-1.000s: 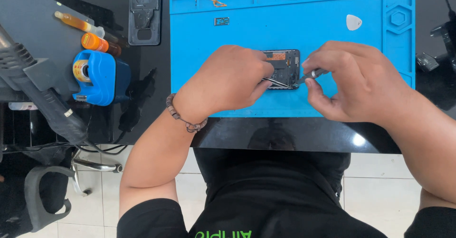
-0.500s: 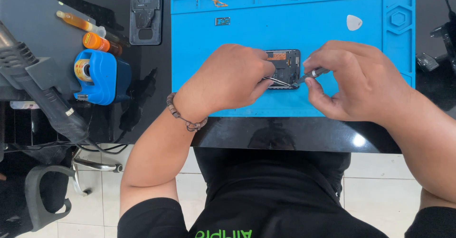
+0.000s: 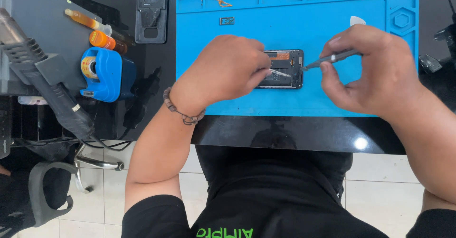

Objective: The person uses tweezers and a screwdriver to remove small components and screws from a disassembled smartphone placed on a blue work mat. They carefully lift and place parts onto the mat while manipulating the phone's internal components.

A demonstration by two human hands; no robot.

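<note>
Basically, left hand (image 3: 223, 72) pinched tweezers (image 3: 279, 73) over the opened phone (image 3: 285, 67) on the blue mat (image 3: 285, 24); right hand (image 3: 370, 72) pinched a grey tool (image 3: 332, 59) at the phone's edge.

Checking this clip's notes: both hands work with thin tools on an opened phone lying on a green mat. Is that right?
Not quite. In the head view the mat is blue, not green. The rest holds: the left hand and right hand each bring a thin tool to the opened phone.

bright, even overhead light | glare spot on black table edge (image 3: 361, 143) | sharp focus
</note>
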